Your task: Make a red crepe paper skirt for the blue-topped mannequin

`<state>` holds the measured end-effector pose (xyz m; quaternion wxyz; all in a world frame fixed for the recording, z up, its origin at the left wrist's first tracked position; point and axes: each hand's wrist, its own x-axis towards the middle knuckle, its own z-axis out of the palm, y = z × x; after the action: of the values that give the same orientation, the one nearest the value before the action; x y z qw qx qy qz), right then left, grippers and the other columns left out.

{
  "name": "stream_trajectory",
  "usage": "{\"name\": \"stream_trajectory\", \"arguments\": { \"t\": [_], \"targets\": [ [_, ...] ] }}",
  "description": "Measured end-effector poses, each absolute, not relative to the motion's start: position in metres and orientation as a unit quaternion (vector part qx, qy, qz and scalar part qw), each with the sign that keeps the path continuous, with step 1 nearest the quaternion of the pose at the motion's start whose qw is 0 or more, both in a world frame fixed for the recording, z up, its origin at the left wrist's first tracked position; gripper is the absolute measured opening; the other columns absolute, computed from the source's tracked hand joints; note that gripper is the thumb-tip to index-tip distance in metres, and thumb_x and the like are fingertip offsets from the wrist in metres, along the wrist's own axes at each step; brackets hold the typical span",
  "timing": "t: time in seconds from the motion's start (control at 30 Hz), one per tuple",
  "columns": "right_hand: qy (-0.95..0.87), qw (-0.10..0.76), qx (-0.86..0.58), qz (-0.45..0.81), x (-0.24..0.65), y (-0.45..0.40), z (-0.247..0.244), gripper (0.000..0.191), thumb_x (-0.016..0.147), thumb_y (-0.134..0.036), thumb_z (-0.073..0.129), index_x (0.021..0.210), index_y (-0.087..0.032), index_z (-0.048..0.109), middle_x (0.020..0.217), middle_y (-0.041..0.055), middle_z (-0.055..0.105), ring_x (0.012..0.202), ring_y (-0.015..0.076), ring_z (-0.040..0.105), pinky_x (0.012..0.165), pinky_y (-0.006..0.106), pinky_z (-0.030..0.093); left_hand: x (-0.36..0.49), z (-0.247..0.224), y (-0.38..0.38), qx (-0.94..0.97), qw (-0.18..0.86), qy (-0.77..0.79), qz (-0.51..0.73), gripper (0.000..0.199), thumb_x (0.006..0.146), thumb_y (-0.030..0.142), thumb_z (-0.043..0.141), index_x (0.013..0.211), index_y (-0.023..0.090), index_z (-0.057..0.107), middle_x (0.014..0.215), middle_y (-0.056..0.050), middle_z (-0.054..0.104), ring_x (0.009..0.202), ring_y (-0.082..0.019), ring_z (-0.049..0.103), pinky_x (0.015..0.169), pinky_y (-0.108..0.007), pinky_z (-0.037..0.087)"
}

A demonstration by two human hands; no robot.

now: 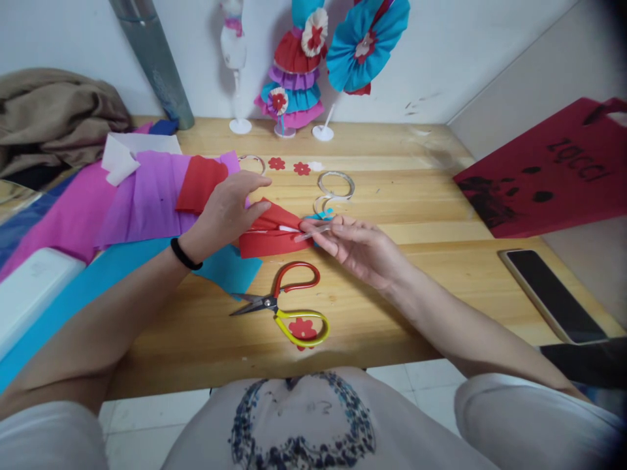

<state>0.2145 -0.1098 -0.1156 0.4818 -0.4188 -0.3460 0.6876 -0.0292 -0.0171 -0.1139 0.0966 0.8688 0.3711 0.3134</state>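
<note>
A folded red paper strip lies on the wooden table, its right end pinched in my right hand. A thin translucent strip also shows at those fingertips. My left hand is over the left part of the red strip, thumb and fingers apart, and it appears to hold nothing. Scissors with one red and one yellow handle rest just below, blades pointing left. A red paper flower shows through the yellow handle. Rolls of tape lie beyond my right hand.
Purple crepe paper and blue paper spread across the left. A white box is at the left edge. Dressed figurines and a bottle stand behind. On the right are a red bag and a phone.
</note>
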Motion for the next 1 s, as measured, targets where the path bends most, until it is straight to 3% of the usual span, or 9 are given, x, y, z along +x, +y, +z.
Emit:
{"name": "stream_trajectory", "arguments": {
  "t": [0.2,0.33,0.47,0.67,0.83,0.9,1.0],
  "targets": [
    [-0.347,0.496,-0.423,0.674,0.211,-0.120,-0.112,0.022,0.074,-0.030,0.084,0.069,-0.021,0.065,0.117,0.0045,0.075,0.122,0.0245,0.067,0.119,0.043,0.044,-0.028,-0.098,-0.029,0.864,0.070,0.398,0.300,0.022,0.092,0.019,0.061,0.113,0.014,0.062,0.119,-0.010,0.067,0.118,-0.021,0.061,0.105,-0.039,0.051],
    [-0.383,0.513,-0.441,0.629,0.210,-0.127,-0.110,0.025,0.077,-0.035,0.083,0.070,-0.021,0.063,0.117,0.0042,0.074,0.116,0.0243,0.070,0.111,0.044,0.051,-0.023,-0.088,-0.044,0.871,0.057,0.408,0.268,0.006,0.091,0.020,0.061,0.092,0.018,0.067,0.096,-0.006,0.070,0.096,-0.021,0.067,0.082,-0.034,0.055],
    [-0.448,0.510,-0.433,0.593,0.211,-0.131,-0.111,0.024,0.081,-0.036,0.080,0.071,-0.021,0.063,0.110,0.0046,0.075,0.103,0.0244,0.074,0.098,0.043,0.058,-0.020,-0.086,-0.059,0.906,0.051,0.374,0.190,0.016,0.092,0.023,0.058,0.079,0.020,0.067,0.078,-0.002,0.069,0.074,-0.018,0.066,0.061,-0.030,0.049],
    [-0.589,0.417,-0.406,0.560,0.207,-0.137,-0.119,0.023,0.087,-0.034,0.072,0.073,-0.019,0.061,0.125,0.0093,0.069,0.098,0.0221,0.075,0.089,0.041,0.062,-0.023,-0.083,-0.057,0.936,0.023,0.298,0.183,0.010,0.090,0.019,0.059,0.093,0.019,0.068,0.108,-0.009,0.071,0.101,-0.025,0.066,0.081,-0.036,0.056],
    [-0.672,0.398,-0.402,0.479,0.202,-0.134,-0.117,0.021,0.086,-0.025,0.068,0.070,-0.019,0.056,0.133,0.0143,0.065,0.096,0.0211,0.075,0.087,0.040,0.062,-0.024,-0.094,-0.040,0.933,0.055,0.270,0.230,0.012,0.089,0.009,0.051,0.093,0.018,0.060,0.117,-0.011,0.068,0.110,-0.023,0.065,0.097,-0.039,0.054],
    [-0.714,0.374,-0.397,0.439,0.199,-0.132,-0.113,0.020,0.086,-0.019,0.064,0.069,-0.020,0.053,0.129,0.0138,0.068,0.096,0.0212,0.075,0.083,0.038,0.062,-0.024,-0.099,-0.036,0.928,0.073,0.267,0.251,0.016,0.091,0.007,0.045,0.091,0.018,0.056,0.125,-0.014,0.066,0.117,-0.022,0.062,0.100,-0.038,0.053],
    [-0.786,0.348,-0.363,0.359,0.194,-0.133,-0.110,0.019,0.085,-0.014,0.059,0.071,-0.023,0.051,0.105,0.0111,0.075,0.113,0.0252,0.071,0.080,0.035,0.061,-0.025,-0.105,-0.030,0.932,0.092,0.240,0.254,0.026,0.098,0.011,0.036,0.081,0.019,0.055,0.138,-0.014,0.061,0.128,-0.021,0.057,0.105,-0.039,0.050]
  ]
}}
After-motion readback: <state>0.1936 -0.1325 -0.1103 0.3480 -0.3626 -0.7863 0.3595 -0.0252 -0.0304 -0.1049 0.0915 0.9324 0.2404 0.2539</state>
